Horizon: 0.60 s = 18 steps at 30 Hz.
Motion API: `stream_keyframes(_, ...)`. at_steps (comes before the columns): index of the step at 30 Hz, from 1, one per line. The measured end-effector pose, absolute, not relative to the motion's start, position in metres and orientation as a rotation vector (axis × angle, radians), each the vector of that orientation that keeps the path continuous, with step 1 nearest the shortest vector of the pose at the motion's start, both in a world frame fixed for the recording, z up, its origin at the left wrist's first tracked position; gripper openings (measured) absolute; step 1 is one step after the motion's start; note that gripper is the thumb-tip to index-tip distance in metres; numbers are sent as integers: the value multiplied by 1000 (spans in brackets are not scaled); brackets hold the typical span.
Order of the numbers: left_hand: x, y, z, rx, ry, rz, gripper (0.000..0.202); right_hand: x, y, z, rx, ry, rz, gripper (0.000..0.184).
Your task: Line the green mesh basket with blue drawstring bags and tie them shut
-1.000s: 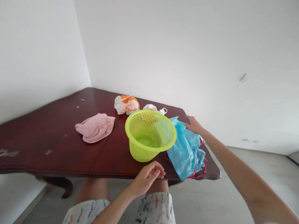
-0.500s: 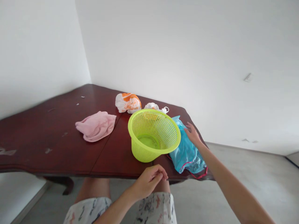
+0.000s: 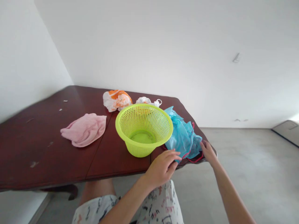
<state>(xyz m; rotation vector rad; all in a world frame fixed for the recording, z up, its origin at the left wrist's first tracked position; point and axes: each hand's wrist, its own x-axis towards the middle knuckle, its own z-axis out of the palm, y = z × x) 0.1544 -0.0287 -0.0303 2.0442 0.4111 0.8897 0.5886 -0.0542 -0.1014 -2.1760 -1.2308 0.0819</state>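
The left hand (image 3: 162, 168) is half open, its fingers loosely curled and spread, with the fingertips just at the near edge of a crumpled blue plastic bag (image 3: 182, 137). It shows no clear grip. The right hand (image 3: 207, 152) is at the bag's right side, near the front right corner of the bench (image 3: 42, 155), with its fingers against the plastic. From this angle, I can't tell whether it has pinched the bag or is only touching it.

The blue plastic bag lies at the right end of the bench, close to the front edge. A red drawstring (image 3: 195, 159) trails from it along that edge. Just to its left, touching it, a lime-green plastic basket (image 3: 143, 124) sits tilted, with its open top facing the camera.

Behind the basket, toward the back edge, are a white-and-orange plastic bag (image 3: 116, 100) and a smaller white plastic bag (image 3: 146, 100), both bunched up. Left of the basket, a pink towel (image 3: 83, 130) lies crumpled across the seam in the dark red wood.
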Motion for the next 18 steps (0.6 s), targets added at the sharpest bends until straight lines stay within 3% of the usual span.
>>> stream_keyframes(5,218,8,-37,2436,587,784,45,547,-73,-124,-1986,-1183,-2,41)
stream_keyframes(11,235,35,-87,2536,932,695,55,532,-97,-121,-1752,-519,-201,44)
stream_keyframes(18,237,35,-85,2473,1129,749,48,563,-136,-82,-1517,-69,-316,36)
